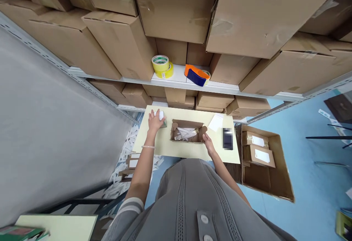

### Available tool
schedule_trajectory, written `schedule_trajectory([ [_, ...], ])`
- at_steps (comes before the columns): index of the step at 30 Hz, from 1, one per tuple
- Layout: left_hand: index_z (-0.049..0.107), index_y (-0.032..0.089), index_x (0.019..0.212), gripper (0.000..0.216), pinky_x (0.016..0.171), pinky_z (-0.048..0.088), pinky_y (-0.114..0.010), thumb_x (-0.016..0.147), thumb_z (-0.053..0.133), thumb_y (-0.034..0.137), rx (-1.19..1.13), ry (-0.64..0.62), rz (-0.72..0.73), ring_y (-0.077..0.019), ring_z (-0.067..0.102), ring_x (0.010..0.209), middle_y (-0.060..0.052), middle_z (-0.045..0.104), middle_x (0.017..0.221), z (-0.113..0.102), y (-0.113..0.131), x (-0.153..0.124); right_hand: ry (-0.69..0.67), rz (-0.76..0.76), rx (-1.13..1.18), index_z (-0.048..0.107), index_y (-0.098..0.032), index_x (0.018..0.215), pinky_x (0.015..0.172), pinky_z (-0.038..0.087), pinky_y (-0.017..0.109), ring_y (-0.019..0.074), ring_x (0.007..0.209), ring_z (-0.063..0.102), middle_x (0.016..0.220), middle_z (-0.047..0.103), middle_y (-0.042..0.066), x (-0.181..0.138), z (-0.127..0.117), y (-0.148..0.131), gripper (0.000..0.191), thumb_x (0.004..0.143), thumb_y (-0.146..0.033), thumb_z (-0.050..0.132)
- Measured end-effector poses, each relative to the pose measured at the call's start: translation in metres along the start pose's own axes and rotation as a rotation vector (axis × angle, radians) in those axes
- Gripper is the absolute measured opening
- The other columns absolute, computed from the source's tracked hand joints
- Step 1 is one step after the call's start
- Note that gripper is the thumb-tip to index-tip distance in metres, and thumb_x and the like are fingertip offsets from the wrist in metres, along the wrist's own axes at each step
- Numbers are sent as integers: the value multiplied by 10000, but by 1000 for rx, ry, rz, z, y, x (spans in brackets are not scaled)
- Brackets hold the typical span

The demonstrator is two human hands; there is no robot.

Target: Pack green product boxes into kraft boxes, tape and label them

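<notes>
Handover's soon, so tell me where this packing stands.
Done: two labelled boxes lie in the carton. In hand: the left hand is on a white item, the right hand at the open box. Left: that box, holding white packets, stands unsealed; the tape dispenser sits on the shelf.

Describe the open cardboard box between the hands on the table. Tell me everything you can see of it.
The open cardboard box is a small, plain brown box, its top flaps open and somewhat creased. It sits flat on the pale yellow tabletop, between the two hands. Inside lie white and clear wrapped items, too jumbled to identify. The fingertips of the right hand are at its near right corner, by a flap.
</notes>
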State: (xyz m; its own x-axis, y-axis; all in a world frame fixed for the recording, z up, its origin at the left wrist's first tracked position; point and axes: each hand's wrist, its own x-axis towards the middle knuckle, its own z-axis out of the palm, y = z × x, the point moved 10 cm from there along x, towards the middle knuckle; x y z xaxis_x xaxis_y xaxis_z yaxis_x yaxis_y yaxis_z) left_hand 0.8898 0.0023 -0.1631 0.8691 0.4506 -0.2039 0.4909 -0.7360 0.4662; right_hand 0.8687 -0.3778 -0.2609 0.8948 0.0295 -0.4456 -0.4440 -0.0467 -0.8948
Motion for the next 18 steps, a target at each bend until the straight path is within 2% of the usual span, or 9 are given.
schedule_trajectory([
  [3, 342, 254, 1480, 707, 1046, 378, -558, 851, 531, 514, 35, 8, -71, -410, 286, 1394, -144, 157, 1598, 11, 3, 6, -3, -17, -16, 574, -215, 1349, 1194, 216, 465, 297, 1430, 312, 1403, 541, 56, -4, 3, -4, 774, 723, -664, 645],
  [7, 397, 238, 1425, 586, 883, 492, -528, 876, 495, 418, 74, 217, -112, -387, 412, 1247, -155, 280, 1532, 7, 3, 0, 17, 3, -52, 560, -221, 1362, 1191, 220, 473, 305, 1430, 311, 1432, 511, 56, -6, 2, -3, 811, 707, -692, 636],
  [9, 412, 224, 1406, 565, 855, 502, -518, 872, 503, 385, 88, 265, -105, -384, 412, 1219, -164, 303, 1512, 8, 4, -4, 19, 2, -79, 556, -213, 1365, 1192, 218, 468, 303, 1432, 307, 1438, 504, 64, -7, 2, -3, 816, 713, -699, 621],
  [14, 435, 219, 1380, 539, 876, 481, -541, 865, 523, 350, 42, 291, -72, -388, 408, 1212, -175, 306, 1499, 9, 0, -6, 46, 19, -125, 536, -167, 1377, 1179, 250, 464, 303, 1420, 333, 1452, 483, 100, -6, 1, -1, 848, 727, -709, 588],
  [18, 444, 191, 1371, 552, 954, 442, -547, 849, 548, 338, -108, 371, -126, -390, 426, 1228, -190, 339, 1464, -6, -32, -11, 3, 21, -154, 517, -161, 1386, 1154, 303, 445, 311, 1399, 371, 1459, 475, 112, -4, 4, -3, 922, 687, -760, 572],
])
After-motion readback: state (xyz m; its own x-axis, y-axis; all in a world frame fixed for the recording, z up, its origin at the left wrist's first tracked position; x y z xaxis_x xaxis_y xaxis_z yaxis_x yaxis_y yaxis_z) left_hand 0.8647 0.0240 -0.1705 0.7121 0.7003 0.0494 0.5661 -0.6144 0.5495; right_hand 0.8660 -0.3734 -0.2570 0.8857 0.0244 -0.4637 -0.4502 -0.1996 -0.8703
